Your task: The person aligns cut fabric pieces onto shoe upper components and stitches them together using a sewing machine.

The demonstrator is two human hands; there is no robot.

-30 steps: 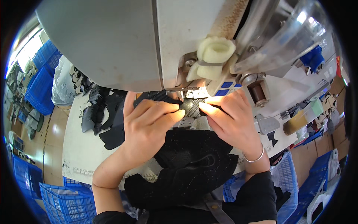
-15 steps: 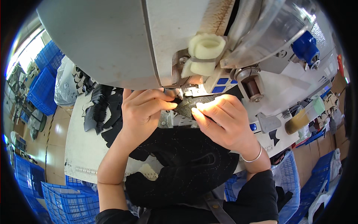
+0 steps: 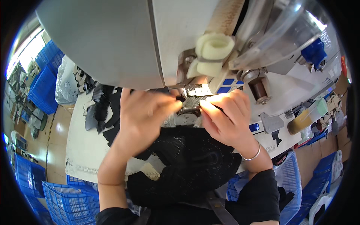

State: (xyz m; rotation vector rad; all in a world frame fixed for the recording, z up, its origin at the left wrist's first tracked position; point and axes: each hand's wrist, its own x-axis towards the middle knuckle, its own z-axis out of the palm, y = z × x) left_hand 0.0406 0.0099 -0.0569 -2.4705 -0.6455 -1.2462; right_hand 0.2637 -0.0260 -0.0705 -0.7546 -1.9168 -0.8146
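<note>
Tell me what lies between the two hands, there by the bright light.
The head view shows a dark mesh piece between the blurred left hand and the right hand, with a metal plate just below it in the picture.

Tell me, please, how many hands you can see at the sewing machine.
2: the left hand, motion-blurred, left of the dark mesh piece, and the right hand, its fingertips at that piece's right side. Anything behind the sewing machine would be hidden.
</note>
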